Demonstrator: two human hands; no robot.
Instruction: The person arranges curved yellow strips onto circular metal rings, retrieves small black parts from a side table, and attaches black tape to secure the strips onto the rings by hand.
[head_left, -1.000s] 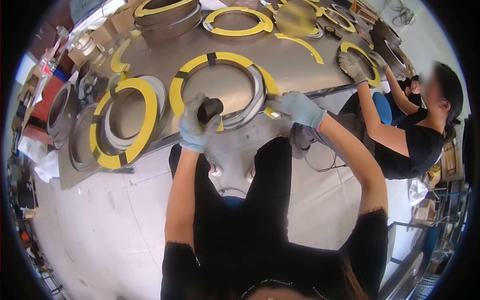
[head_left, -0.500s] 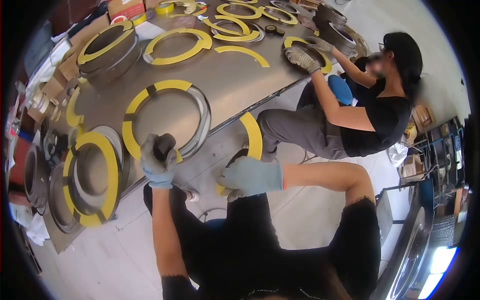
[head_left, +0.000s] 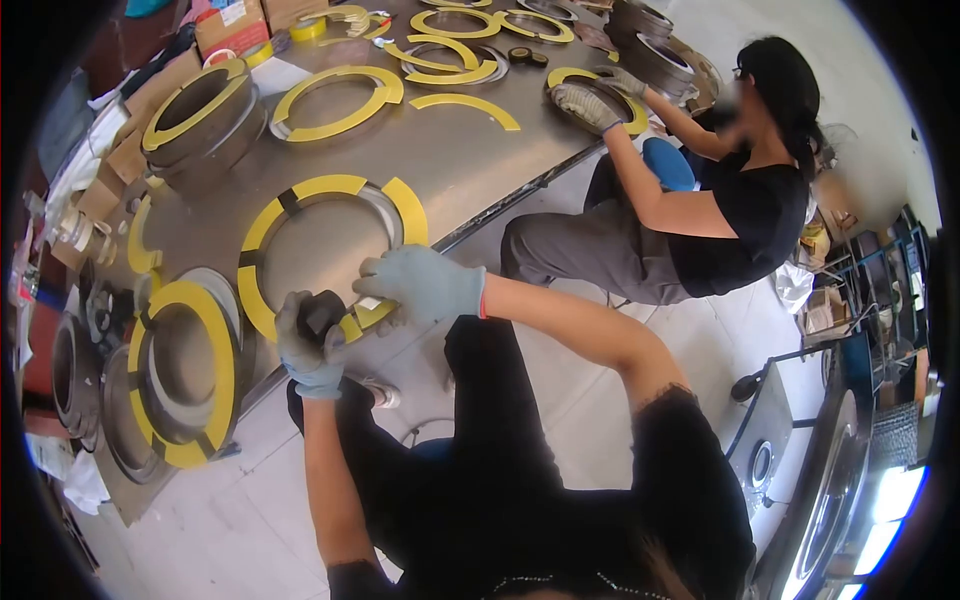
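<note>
My left hand [head_left: 312, 350], in a grey-blue glove, is closed around a roll of black tape [head_left: 320, 314] at the table's front edge. My right hand [head_left: 428, 284], gloved alike, grips a curved yellow strip [head_left: 406, 212], holding it over the right side of a metal ring [head_left: 376, 207]. Another yellow arc [head_left: 262, 222] lies along the ring's left side, with dark tape bands across it. The palm hides the middle of the held strip; a yellow end shows below the fingers.
A taped yellow ring [head_left: 222, 365] overhangs the table's [head_left: 470, 180] left front edge. A loose yellow arc [head_left: 468, 104] and several ringed parts lie farther back. At the right, a seated co-worker's gloved hand [head_left: 585, 106] touches another yellow ring.
My right hand has risen leftward from beside my knee, bringing the yellow strip onto the ring's right side. My left hand keeps the tape roll and has shifted little.
</note>
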